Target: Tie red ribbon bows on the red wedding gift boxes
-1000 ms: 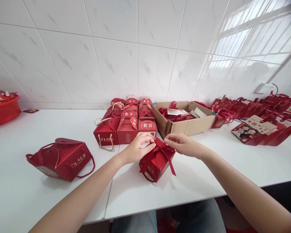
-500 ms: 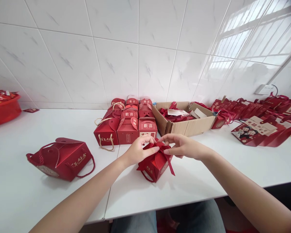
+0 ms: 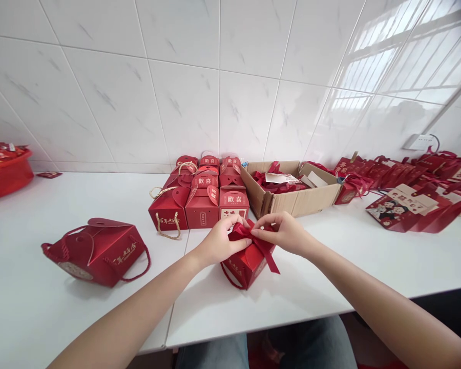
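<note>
ribbon of glossy dark red fabric [image 3: 269,259] lies over the top of a small red card box with gold lettering [image 3: 246,271], which stands on the white tabletop [image 3: 315,287] straight in front of us. our left hand [image 3: 219,242] has its thumb and fingers closed on the ribbon, and our right hand [image 3: 284,234] pinches it too, fingertips just beside our left thumb. one ribbon tail slants down the right side of the box. to our left we have a larger-looking red card box with dark red cord handles [image 3: 115,256], well apart from our hands. beyond our hands, rows of upright red card boxes [image 3: 202,207] stand packed together; just beside them, an open brown cardboard carton [image 3: 307,201] holds red ribbons and white cards. farther right lean overlapping red printed card boxes [image 3: 407,218]; at far left sits a red plastic basin [image 3: 7,179], heaped with red packets [image 3: 3,151].
</note>
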Tool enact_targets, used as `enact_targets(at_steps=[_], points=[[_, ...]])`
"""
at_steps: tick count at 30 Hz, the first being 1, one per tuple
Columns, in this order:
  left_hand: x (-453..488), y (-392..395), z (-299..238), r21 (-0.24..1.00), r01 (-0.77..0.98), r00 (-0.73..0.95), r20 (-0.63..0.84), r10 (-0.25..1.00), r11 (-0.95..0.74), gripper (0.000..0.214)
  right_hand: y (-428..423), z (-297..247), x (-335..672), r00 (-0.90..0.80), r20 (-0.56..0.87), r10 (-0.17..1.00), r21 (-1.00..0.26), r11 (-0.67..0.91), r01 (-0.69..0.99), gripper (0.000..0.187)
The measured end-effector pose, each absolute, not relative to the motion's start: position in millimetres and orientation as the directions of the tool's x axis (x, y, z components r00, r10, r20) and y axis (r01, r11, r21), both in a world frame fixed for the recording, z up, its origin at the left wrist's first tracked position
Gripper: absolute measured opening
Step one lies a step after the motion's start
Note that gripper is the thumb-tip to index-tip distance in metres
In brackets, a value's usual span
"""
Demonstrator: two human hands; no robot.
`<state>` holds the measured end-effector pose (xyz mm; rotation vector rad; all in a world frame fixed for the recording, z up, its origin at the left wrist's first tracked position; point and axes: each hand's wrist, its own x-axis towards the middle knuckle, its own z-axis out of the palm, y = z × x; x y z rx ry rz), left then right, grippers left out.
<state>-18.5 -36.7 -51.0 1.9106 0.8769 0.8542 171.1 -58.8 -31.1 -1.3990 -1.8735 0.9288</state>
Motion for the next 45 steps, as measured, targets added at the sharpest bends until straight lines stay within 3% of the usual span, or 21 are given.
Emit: enact_targets(at_steps=[9,13,22,30,41,45], points=[[-22,-34,-51,0.888,0.236,0.540,0.218,0.813,-0.395,0.021,-60,-39,168,-0.289,0.115,0.950,-0.799,0.262,0.541,0.013],[-21,-35,-49,0.932,0.176,0.547,0.175,0.818,-0.316,0.016,-60,-43,169,-0.262,0.145,0.954,-0.788,0.271,0.553,0.016],[-9,-40,-54,0.903,0.281,0.352,0.219,0.910,-0.326,0.027,-67,-43,175,-0.245,0.158,0.957,-0.877,0.250,0.410,0.023],[-7,-36,-60,0.870,0.293,0.432,0.248,0.867,-0.395,0.031,-59,-55,174,-0.156,0.253,0.955,-0.870,0.295,0.394,0.018],[-8,-33,-61,0.856,0.356,0.432,0.205,0.878,-0.375,0.025,-49,-69,186,-0.191,0.288,0.939,-0.924,0.324,0.201,0.032],[-9,-32,-63,0.857,0.339,0.429,0.228,0.874,-0.389,0.025,-49,-73,185,-0.167,0.280,0.945,-0.928,0.311,0.203,0.036]])
